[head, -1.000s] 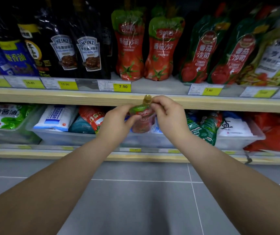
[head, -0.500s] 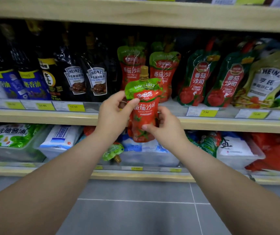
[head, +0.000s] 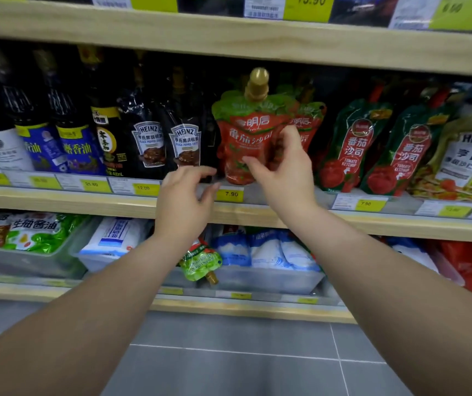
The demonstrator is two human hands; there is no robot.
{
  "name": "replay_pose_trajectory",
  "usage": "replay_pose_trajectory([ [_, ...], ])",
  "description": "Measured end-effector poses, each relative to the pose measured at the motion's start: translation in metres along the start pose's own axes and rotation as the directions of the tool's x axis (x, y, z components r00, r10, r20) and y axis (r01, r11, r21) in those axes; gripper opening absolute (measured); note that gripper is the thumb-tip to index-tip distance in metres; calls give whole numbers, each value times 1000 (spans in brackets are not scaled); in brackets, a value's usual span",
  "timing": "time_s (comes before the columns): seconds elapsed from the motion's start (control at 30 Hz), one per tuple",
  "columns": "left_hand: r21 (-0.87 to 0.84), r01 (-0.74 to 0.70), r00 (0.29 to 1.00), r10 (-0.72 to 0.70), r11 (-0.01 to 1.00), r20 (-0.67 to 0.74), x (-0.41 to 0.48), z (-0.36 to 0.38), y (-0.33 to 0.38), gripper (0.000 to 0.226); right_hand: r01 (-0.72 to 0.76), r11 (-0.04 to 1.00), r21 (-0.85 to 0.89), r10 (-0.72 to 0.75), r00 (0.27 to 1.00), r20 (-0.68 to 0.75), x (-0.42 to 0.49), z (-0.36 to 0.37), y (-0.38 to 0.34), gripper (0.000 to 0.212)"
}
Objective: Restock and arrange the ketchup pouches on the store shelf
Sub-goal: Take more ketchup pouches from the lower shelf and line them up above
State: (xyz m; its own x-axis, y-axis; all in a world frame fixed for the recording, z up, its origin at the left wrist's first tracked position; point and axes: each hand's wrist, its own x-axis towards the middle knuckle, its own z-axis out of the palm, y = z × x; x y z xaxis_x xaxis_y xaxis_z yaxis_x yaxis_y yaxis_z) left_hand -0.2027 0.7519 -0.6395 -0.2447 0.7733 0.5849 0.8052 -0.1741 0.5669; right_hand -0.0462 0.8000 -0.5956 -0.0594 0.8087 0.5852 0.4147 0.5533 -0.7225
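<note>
- Right hand [head: 283, 172]: pinches the pouch [head: 246, 138] at its lower right, thumb on the front, fingers round the side edge.
- Left hand [head: 185, 195]: fingers loosely curled, nothing in them. It sits just beside the pouch's lower left corner, before the shelf [head: 86, 201] lip. Whether a fingertip touches the pouch cannot be told.
- Pouch: upright, gold cap [head: 256, 81] on top, base at the shelf front above the 7.90 tag [head: 230, 194], before a like rear pouch [head: 310, 124].
- Neighbours: Heinz bottles [head: 183, 144] just left; darker pouches [head: 352, 147] to the right.
- Below: a spare pouch [head: 200, 261] hangs cap-down over a bin [head: 266, 278] rim.
- Risk: the hold is one-sided and the base soft, so on release the pouch may slump forward off the lip.
- Risk: a hard push back may tip the rear pouch or knock the bottles.
</note>
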Motion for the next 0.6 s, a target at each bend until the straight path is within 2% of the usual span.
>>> replay_pose_trajectory([
  [0.1,130,27,999,-31,991,27,-3,3,-11,25,-10,999,-44,12,1000,29,2,14,9,39],
  [0.23,220,-14,1000,11,975,18,-5,8,-16,28,-57,997,-53,60,997,57,4,25,22,45],
  [0.47,268,-64,998,67,961,0,-5,13,-24,29,-205,975,-90,216,967,134,12,40,37,47],
  [0.6,255,-82,997,79,963,21,-7,11,-26,31,-224,967,-119,242,954,177,19,44,37,53],
])
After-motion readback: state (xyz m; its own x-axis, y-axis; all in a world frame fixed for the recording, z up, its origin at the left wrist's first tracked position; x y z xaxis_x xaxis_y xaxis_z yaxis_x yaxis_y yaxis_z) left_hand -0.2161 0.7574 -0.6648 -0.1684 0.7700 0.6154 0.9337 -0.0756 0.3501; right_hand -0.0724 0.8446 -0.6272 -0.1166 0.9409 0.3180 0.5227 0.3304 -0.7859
